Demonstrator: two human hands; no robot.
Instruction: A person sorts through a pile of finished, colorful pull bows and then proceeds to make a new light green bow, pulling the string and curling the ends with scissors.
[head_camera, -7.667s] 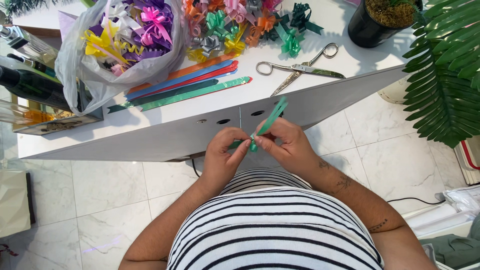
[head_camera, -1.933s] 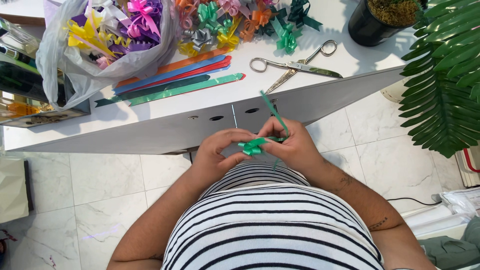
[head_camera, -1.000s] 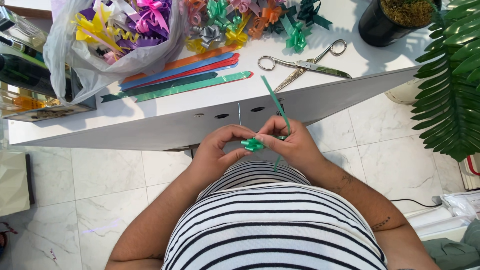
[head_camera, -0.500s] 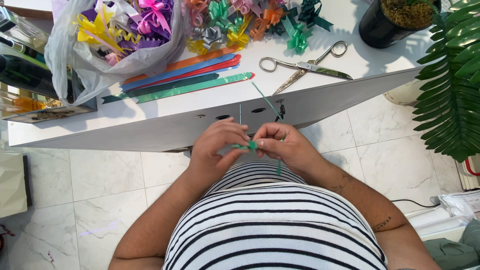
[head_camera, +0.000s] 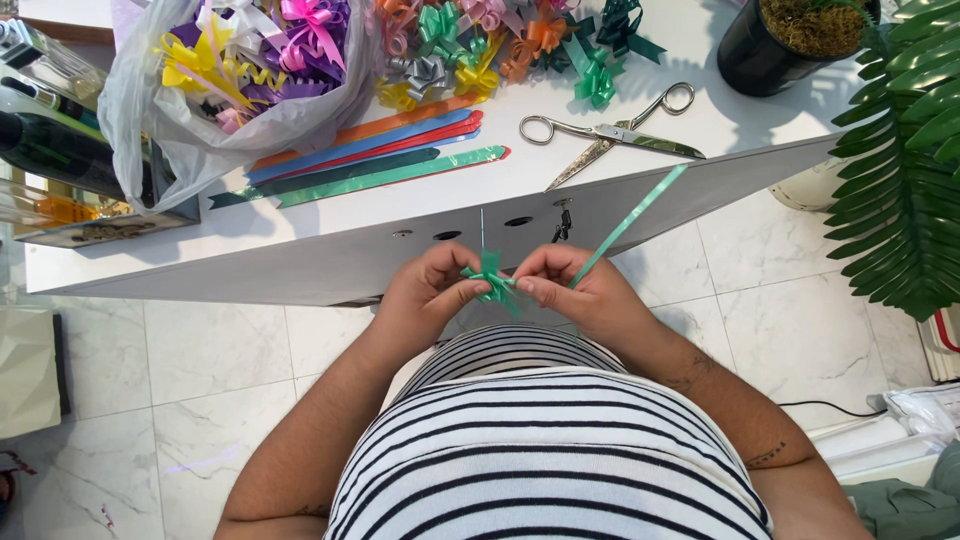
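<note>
Fingers (head_camera: 470, 290) of both hands are pinched tight on a small green ribbon bow (head_camera: 492, 280), held in the air just off the worktop's near edge. We see the left hand (head_camera: 425, 295) and the right hand (head_camera: 580, 290) meeting there, with the green ribbon tail (head_camera: 630, 220) rising from the right hand toward the near edge.

Up on the white worktop (head_camera: 330, 225), flat ribbon strips (head_camera: 370, 160) in orange, blue, red and green lie side by side around the middle. Scissors (head_camera: 605, 135) lie to their right, blades toward the near edge. A plastic bag of bows (head_camera: 240, 70) slumps at the far left, loose bows (head_camera: 500, 45) line the far edge, and a black plant pot (head_camera: 780, 50) takes the far right corner. Pale floor tiles (head_camera: 200, 400) spread below, and green fronds (head_camera: 900, 170) crowd the right side. Open room lies along the near edge, left of the strips.

Against half a second ago, the tail now swings out to the right and the bow looks fuller.
</note>
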